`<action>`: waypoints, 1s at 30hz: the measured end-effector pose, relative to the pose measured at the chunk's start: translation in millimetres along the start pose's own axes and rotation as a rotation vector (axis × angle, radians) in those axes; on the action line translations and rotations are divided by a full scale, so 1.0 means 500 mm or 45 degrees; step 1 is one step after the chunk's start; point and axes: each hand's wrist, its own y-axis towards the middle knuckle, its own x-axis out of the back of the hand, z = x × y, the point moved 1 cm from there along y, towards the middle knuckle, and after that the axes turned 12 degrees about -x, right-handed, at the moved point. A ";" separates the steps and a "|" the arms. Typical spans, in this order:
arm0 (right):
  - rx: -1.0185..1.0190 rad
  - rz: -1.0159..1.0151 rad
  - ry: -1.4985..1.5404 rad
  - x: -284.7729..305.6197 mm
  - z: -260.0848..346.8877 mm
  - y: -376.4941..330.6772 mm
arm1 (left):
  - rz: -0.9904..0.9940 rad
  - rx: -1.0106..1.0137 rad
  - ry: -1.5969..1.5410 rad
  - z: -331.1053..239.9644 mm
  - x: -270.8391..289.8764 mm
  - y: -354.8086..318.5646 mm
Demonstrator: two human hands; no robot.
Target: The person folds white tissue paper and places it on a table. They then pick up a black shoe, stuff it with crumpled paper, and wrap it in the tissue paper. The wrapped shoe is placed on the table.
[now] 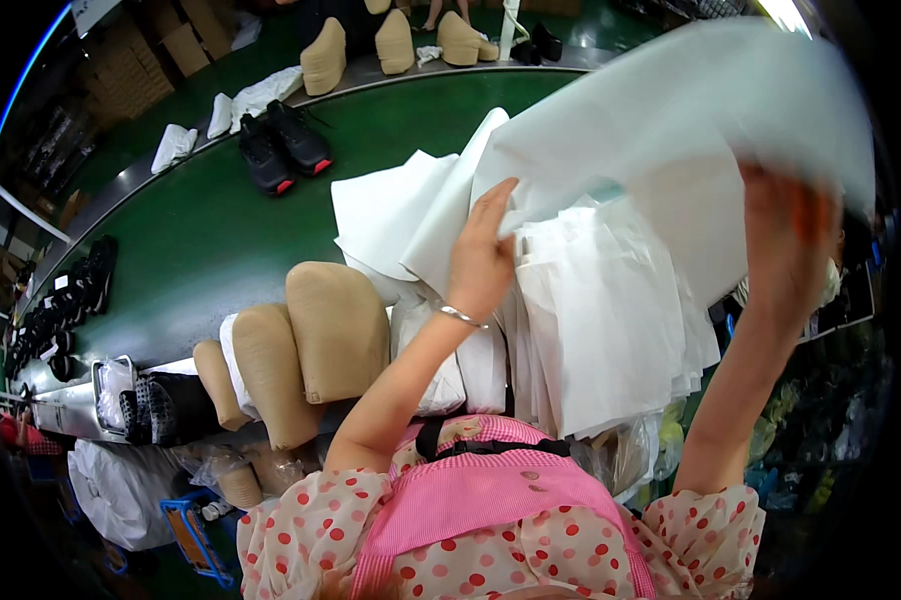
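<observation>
A large white paper sheet (670, 100) is lifted in the air at the upper right, its far part blurred by motion. My left hand (483, 250), with a bracelet at the wrist, closes its fingers on the sheet's left edge. At the right, my right hand (795, 205) is raised against the sheet; motion smears it and its fingers are unclear. Below the sheet, between my arms, stands a thick stack of white paper (610, 320). More loose white sheets (385, 205) lie on the green conveyor belt just left of my left hand.
Beige padded forms (337, 330) stand left of my left forearm. A pair of black shoes (282, 148) with red heel parts sits on the green belt (200, 235). More beige forms (394, 42) line the far metal edge. Several dark shoes (65, 305) lie far left.
</observation>
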 end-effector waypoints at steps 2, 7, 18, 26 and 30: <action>-0.156 -0.010 -0.176 0.006 -0.067 0.034 | -0.016 0.165 -0.078 0.005 0.039 0.022; -0.030 -0.108 -0.636 -0.025 -0.205 0.052 | -0.059 0.432 -0.125 0.051 0.156 0.120; -0.679 0.494 -0.183 -0.268 -0.315 -0.190 | -0.404 0.780 -0.904 -0.021 0.258 0.243; -1.335 0.432 0.564 -0.287 -0.338 -0.145 | -0.177 1.072 -0.974 0.024 0.289 0.155; -1.392 0.258 0.679 -0.270 -0.385 -0.181 | -0.163 1.042 -0.924 0.048 0.261 0.117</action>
